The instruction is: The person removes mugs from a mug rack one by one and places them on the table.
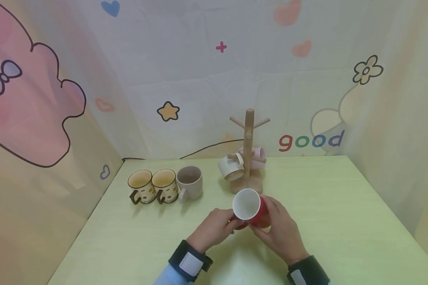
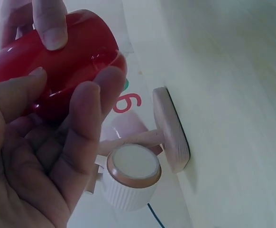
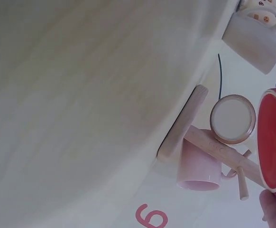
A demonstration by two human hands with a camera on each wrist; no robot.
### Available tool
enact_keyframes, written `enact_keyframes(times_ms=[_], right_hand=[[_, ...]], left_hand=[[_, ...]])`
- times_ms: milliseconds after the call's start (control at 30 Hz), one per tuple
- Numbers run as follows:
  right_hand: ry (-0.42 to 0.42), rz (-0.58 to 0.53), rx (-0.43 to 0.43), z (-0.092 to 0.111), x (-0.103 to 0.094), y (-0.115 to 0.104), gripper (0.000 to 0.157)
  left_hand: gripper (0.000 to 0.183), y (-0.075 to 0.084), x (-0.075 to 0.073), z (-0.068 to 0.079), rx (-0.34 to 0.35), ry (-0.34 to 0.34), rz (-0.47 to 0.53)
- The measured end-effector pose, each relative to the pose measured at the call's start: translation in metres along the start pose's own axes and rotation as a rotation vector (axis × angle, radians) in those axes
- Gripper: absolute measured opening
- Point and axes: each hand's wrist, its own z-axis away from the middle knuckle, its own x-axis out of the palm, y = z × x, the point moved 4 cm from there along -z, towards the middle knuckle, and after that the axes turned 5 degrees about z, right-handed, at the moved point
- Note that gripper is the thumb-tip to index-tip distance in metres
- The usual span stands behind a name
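Observation:
A red mug (image 1: 260, 215) with a white inside is held in both hands above the table, its mouth tipped toward the head camera. My right hand (image 1: 283, 231) grips the body from the right, thumb on the near side. From the left, my left hand (image 1: 215, 227) pinches it at the handle side; the fingers partly cover the handle. Just behind stands a wooden mug tree (image 1: 248, 158). On its lower pegs hang a white ribbed mug (image 1: 231, 169), at the left, and a pink mug (image 1: 258, 159), partly behind the post. The upper pegs are bare.
Left of the tree, a grey mug (image 1: 196, 188) and two yellow patterned mugs, one outer (image 1: 146, 194) and one inner (image 1: 169, 193), stand upright in a row on the pale green table (image 1: 342, 221). A printed cloth backdrop (image 1: 199, 91) rises behind the table.

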Motion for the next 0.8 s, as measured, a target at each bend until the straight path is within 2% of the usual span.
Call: enact_keyframes(times_ms=[300, 467, 800], right_hand=[[-0.092, -0.046, 0.089, -0.002, 0.001, 0.000, 0.096], [-0.142, -0.067, 0.130, -0.004, 0.002, 0.002, 0.094], [-0.169, -0.160, 0.126, -0.007, -0.003, 0.007, 0.083]], left_hand=[[0.015, -0.004, 0.001, 0.002, -0.029, 0.032, -0.025], [0.012, -0.004, 0.000, 0.003, 0.002, 0.056, -0.039], [0.010, -0.007, -0.010, 0.007, -0.008, 0.097, -0.076]])
